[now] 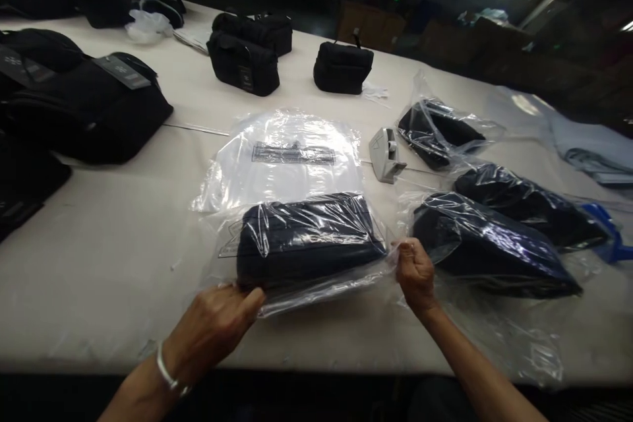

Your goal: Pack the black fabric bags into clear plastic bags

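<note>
A dark bag lies inside a clear plastic bag near the table's front edge. My left hand, with a silver bangle at the wrist, grips the plastic at the lower left corner of the dark bag. On the right, my right hand is closed on the edge of the same plastic. Behind it, a stack of flat clear plastic bags with a printed panel lies on the table. A grey tape dispenser stands just right of that stack.
Plastic-wrapped dark bags lie on the right, beside a blue object. Black bags with tags fill the left. More black bags stand at the back of the pale table.
</note>
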`<action>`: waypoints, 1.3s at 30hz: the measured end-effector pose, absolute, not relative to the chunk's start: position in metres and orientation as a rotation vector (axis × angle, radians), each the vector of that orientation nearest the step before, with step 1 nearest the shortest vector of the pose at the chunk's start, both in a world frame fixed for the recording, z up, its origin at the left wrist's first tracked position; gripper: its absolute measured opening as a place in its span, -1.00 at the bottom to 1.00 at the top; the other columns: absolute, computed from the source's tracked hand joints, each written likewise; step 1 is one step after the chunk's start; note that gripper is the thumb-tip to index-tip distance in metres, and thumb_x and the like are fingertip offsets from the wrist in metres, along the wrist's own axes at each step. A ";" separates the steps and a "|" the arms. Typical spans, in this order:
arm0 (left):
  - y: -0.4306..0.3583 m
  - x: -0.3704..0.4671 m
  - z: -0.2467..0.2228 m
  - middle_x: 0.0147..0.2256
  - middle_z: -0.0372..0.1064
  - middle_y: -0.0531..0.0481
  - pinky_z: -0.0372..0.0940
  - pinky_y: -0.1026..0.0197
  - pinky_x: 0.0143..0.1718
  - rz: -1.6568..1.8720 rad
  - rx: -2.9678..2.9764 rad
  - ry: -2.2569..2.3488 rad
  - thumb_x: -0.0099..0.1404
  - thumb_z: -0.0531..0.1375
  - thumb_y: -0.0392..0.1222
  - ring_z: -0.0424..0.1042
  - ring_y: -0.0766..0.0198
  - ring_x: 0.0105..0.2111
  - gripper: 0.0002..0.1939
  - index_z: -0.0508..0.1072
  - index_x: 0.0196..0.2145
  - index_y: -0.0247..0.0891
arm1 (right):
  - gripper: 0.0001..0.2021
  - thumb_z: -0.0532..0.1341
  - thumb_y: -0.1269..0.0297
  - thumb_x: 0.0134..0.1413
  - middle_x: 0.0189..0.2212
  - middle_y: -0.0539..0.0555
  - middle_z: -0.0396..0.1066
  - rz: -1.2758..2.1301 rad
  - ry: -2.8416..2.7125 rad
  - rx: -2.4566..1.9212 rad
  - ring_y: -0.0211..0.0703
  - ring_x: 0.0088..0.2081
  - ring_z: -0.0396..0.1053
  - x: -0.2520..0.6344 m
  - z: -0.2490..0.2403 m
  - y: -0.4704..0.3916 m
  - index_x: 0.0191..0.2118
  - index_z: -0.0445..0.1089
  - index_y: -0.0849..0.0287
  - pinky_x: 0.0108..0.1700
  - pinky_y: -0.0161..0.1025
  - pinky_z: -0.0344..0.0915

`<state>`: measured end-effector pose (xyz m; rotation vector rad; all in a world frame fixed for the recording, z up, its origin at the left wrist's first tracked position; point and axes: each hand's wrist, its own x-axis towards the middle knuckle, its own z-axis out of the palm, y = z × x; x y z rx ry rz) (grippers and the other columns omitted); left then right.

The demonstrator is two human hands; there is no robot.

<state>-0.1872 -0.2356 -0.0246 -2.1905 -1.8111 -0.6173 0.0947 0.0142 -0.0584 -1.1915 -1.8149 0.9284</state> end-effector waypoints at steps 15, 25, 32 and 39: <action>-0.234 -0.176 0.015 -0.57 0.29 0.09 0.18 0.20 -0.48 -0.548 -2.467 -1.607 0.37 -0.06 -0.47 0.27 0.31 -0.59 -0.72 0.41 -0.15 -0.32 | -0.46 0.19 0.20 0.26 0.00 0.22 0.43 0.418 -3.196 0.242 -0.01 0.00 0.34 0.036 0.046 -0.059 0.27 0.10 0.21 0.09 -0.06 0.22; -0.241 -0.186 0.003 -0.61 0.23 0.15 0.13 0.20 -0.54 -0.512 -2.327 -1.745 0.42 -0.03 -0.39 0.24 0.32 -0.65 -0.79 0.38 -0.22 -0.27 | -0.76 0.14 0.60 0.02 -0.41 0.07 0.51 0.318 -3.382 -0.612 -0.08 -0.34 0.44 0.115 0.021 0.023 -0.32 0.47 0.14 -0.26 -0.18 0.31; -0.250 -0.198 0.010 -0.34 0.47 0.01 0.29 0.04 -0.04 -0.596 -2.311 -1.793 0.38 0.11 -0.30 0.47 0.19 -0.25 -0.89 0.44 -0.22 -0.23 | -0.77 0.27 0.06 0.11 -0.24 0.10 0.59 1.264 -2.483 -1.012 0.04 -0.15 0.52 0.162 0.012 0.038 -0.27 0.56 0.10 -0.08 -0.10 0.44; -0.252 -0.208 0.006 -0.34 0.50 0.03 0.32 0.10 0.02 -0.976 -2.029 -1.947 0.35 0.14 -0.28 0.49 0.24 -0.27 -0.92 0.44 -0.24 -0.26 | -0.77 0.20 0.05 0.23 -0.62 -0.08 0.41 1.255 -1.802 -1.085 -0.25 -0.56 0.42 0.118 -0.025 0.012 -0.25 0.42 0.12 -0.38 -0.33 0.39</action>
